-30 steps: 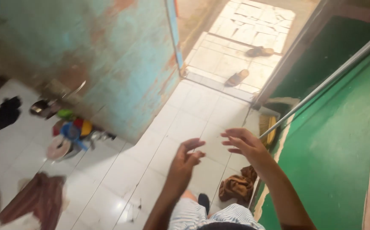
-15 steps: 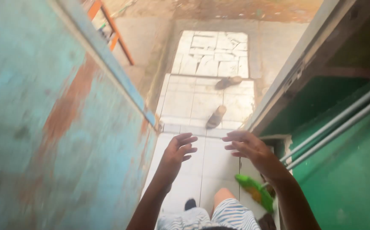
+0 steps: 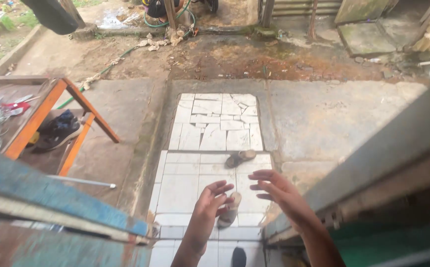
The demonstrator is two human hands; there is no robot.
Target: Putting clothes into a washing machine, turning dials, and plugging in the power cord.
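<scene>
My left hand (image 3: 209, 205) and my right hand (image 3: 279, 193) are raised in front of me, fingers spread, holding nothing and touching nothing. Below them lies a white tiled step (image 3: 185, 183) leading outdoors. One brown sandal (image 3: 229, 210) lies on the tiles right under my left hand. A second sandal (image 3: 240, 158) rests a little farther out. The tip of my dark shoe (image 3: 238, 257) shows at the bottom edge.
A worn blue door (image 3: 51, 217) stands open at the left. The door frame (image 3: 388, 153) runs along the right. An orange-legged wooden table (image 3: 42, 116) with a dark shoe under it stands outside left. A concrete yard, hose and debris lie beyond.
The view has swung up and forward from the indoor floor to the doorway and yard. Both hands stay raised and empty, now over the outer tiles.
</scene>
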